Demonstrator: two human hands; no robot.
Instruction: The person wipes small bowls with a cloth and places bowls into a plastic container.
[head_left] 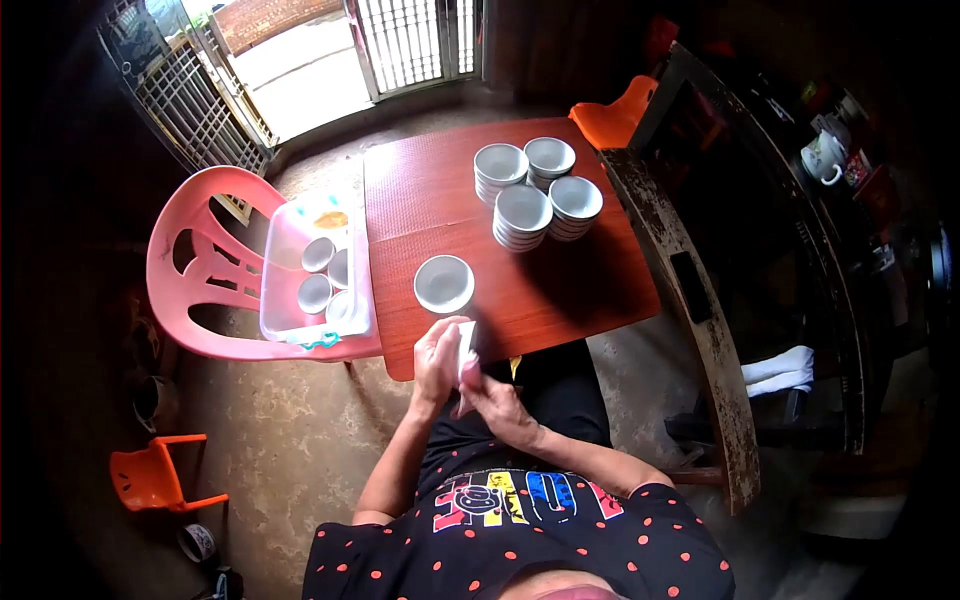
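Near the table's front edge, my left hand is closed around a white bowl, which is turned nearly edge-on to me. My right hand grips a pinkish cloth and presses it to the bowl; its fingertips are partly hidden. Just beyond my hands, a single white bowl stands upright on the reddish-brown table. Several stacks of similar bowls sit together toward the far right of the tabletop.
On the pink plastic chair at the left rests a clear plastic bin holding several small bowls. A wooden bench runs along the right, with white cloth beyond it. Orange chairs stand at lower left and far right.
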